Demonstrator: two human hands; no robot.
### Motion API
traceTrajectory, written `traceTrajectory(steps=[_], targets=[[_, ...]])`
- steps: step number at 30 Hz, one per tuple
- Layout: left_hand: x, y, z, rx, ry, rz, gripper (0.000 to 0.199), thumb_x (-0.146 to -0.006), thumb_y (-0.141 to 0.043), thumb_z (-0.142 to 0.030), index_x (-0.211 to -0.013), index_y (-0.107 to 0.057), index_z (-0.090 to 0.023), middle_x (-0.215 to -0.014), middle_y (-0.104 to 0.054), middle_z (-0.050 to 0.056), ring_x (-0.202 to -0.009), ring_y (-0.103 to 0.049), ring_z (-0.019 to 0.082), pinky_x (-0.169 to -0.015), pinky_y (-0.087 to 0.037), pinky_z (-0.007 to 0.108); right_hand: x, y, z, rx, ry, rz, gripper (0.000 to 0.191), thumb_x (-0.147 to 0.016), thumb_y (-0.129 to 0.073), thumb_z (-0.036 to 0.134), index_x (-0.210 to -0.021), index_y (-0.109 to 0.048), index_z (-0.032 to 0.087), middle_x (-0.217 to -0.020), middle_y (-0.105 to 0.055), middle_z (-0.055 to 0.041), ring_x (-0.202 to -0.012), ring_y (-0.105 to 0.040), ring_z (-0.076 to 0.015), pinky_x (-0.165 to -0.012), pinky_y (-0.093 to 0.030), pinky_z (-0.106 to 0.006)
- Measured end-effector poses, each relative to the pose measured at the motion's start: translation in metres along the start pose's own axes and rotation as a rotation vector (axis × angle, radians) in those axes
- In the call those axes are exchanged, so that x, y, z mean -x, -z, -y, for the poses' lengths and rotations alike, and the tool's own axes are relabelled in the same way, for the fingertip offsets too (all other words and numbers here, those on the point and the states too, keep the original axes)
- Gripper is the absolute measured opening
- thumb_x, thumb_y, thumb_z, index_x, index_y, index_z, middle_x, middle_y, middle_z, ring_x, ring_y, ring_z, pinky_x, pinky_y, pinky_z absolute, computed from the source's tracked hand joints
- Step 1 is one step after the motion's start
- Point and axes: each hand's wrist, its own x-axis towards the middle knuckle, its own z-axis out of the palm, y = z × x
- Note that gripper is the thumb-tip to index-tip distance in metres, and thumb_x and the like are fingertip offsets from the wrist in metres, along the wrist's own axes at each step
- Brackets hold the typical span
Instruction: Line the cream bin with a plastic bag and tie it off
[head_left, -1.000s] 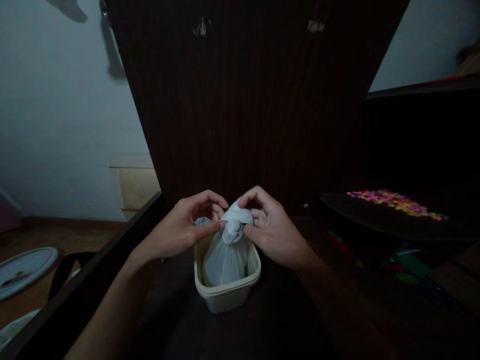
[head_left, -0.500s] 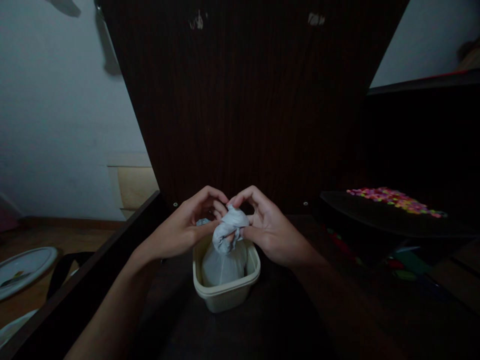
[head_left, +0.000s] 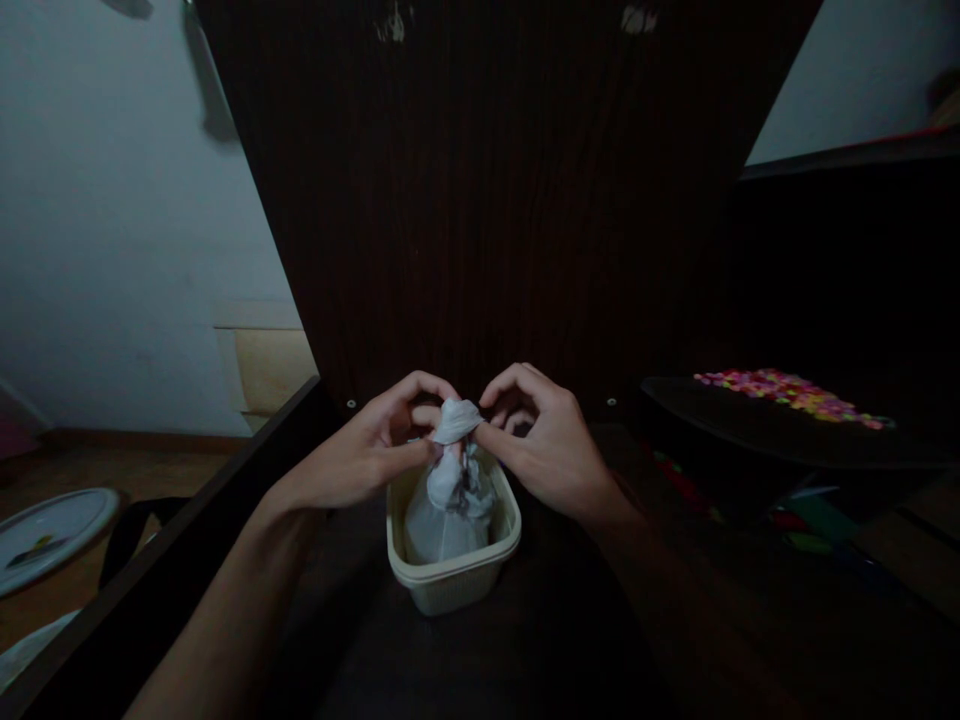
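A pale plastic bag (head_left: pixel 448 530) sits inside a cream rectangular tub (head_left: pixel 454 590), its twisted, knotted top rising above the rim. My left hand (head_left: pixel 386 440) grips the left side of the bag's top, fingers curled over and thumb pressed against it. From the right, my right hand (head_left: pixel 544 435) touches the same knotted part with its thumb, and its curled index finger is close to the edge of the plastic. The knot lies between both hands, above the back half of the tub. The bag's contents cannot be made out.
A dark wooden panel (head_left: pixel 487 220) stands upright behind the tub, with a dark raised edge (head_left: pixel 225 500) on the left. At the right, a black surface (head_left: pixel 750 425) carries small colourful pieces (head_left: pixel 795 395). A white oval lid (head_left: pixel 60 530) lies at the far left.
My right hand's fingers have moved right and opened slightly from the bag's top. The knot's folds have changed shape, with a loop of plastic now standing between the hands.
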Motion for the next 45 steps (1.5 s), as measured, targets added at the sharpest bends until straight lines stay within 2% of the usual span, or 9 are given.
traceTrajectory(steps=[6, 11, 16, 19, 24, 30, 34, 38, 45], targets=[[-0.003, -0.001, -0.001, 0.040, 0.040, -0.038, 0.043, -0.087, -0.072, -0.016, -0.124, -0.050, -0.021, -0.091, -0.072, 0.001, -0.079, -0.068, 0.014, -0.070, -0.054, 0.023, 0.002, 0.000, 0.002, 0.021, -0.091, 0.041, 0.011, -0.076, -0.069, 0.019, -0.076, -0.058, 0.020, -0.065, -0.055, 0.0053, -0.054, -0.049, -0.0090, -0.048, -0.037, -0.022], [-0.007, -0.001, 0.002, -0.011, -0.033, -0.206, 0.041, -0.086, -0.076, -0.024, -0.120, -0.054, -0.020, -0.084, -0.071, 0.000, -0.070, -0.066, 0.013, -0.065, -0.052, 0.021, 0.009, 0.005, 0.011, -0.075, -0.159, 0.202, 0.019, -0.092, -0.064, 0.039, -0.088, -0.058, 0.022, -0.079, -0.065, 0.0014, -0.067, -0.064, -0.0139, -0.060, -0.049, -0.026], [-0.011, -0.004, 0.003, -0.162, -0.072, -0.327, 0.031, -0.084, -0.078, -0.031, -0.108, -0.067, -0.016, -0.081, -0.069, 0.001, -0.065, -0.063, 0.012, -0.060, -0.051, 0.022, 0.013, 0.005, 0.019, -0.026, -0.113, 0.326, 0.042, -0.083, -0.078, 0.049, -0.113, -0.059, 0.026, -0.101, -0.071, -0.0024, -0.092, -0.069, -0.0208, -0.077, -0.052, -0.032], [-0.012, -0.005, 0.001, -0.231, -0.008, -0.310, 0.031, -0.083, -0.078, -0.037, -0.103, -0.071, -0.015, -0.080, -0.070, 0.002, -0.063, -0.063, 0.013, -0.059, -0.051, 0.024, 0.011, 0.006, 0.018, 0.028, -0.042, 0.324, 0.037, -0.083, -0.079, 0.035, -0.114, -0.062, 0.024, -0.106, -0.071, -0.0038, -0.098, -0.067, -0.0220, -0.083, -0.050, -0.033], [-0.010, -0.004, 0.001, -0.387, 0.052, -0.278, 0.031, -0.082, -0.078, -0.042, -0.095, -0.072, -0.015, -0.075, -0.067, 0.002, -0.063, -0.059, 0.014, -0.058, -0.047, 0.025, 0.002, 0.013, 0.009, 0.048, 0.035, 0.288, 0.014, -0.086, -0.061, 0.010, -0.094, -0.067, 0.020, -0.092, -0.069, -0.0007, -0.085, -0.063, -0.0161, -0.075, -0.045, -0.028], [-0.007, 0.001, 0.001, -0.652, -0.104, -0.204, 0.019, -0.081, -0.078, -0.032, -0.073, -0.069, -0.017, -0.101, -0.061, 0.006, -0.092, -0.060, 0.019, -0.081, -0.050, 0.031, -0.007, 0.022, -0.003, -0.060, -0.023, 0.176, 0.011, -0.087, -0.055, 0.014, -0.081, -0.063, 0.020, -0.082, -0.065, 0.0006, -0.078, -0.058, -0.0149, -0.069, -0.042, -0.027], [-0.007, -0.003, 0.003, -0.394, -0.122, -0.167, 0.030, -0.078, -0.082, -0.027, -0.100, -0.063, -0.018, -0.123, -0.061, 0.009, -0.112, -0.060, 0.023, -0.097, -0.050, 0.037, -0.010, 0.021, -0.004, -0.310, -0.125, 0.169, 0.008, -0.083, -0.056, 0.019, -0.075, -0.059, 0.021, -0.080, -0.062, 0.0004, -0.072, -0.055, -0.0145, -0.062, -0.041, -0.026], [-0.010, -0.009, 0.008, -0.297, -0.080, -0.100, 0.053, -0.077, -0.083, -0.022, -0.122, -0.054, -0.020, -0.111, -0.065, 0.005, -0.101, -0.063, 0.020, -0.086, -0.052, 0.031, -0.009, 0.019, -0.003, -0.464, -0.183, 0.251, 0.004, -0.078, -0.059, 0.021, -0.078, -0.062, 0.020, -0.081, -0.061, 0.0001, -0.070, -0.054, -0.0139, -0.060, -0.039, -0.025], [-0.011, -0.006, 0.010, -0.378, -0.010, -0.046, 0.039, -0.076, -0.084, -0.022, -0.108, -0.063, -0.019, -0.098, -0.067, 0.001, -0.086, -0.063, 0.017, -0.074, -0.052, 0.026, -0.007, 0.027, 0.003, -0.233, -0.050, 0.327, 0.027, -0.070, -0.081, 0.024, -0.074, -0.055, 0.019, -0.082, -0.061, 0.0005, -0.075, -0.055, -0.0143, -0.065, -0.043, -0.026]])
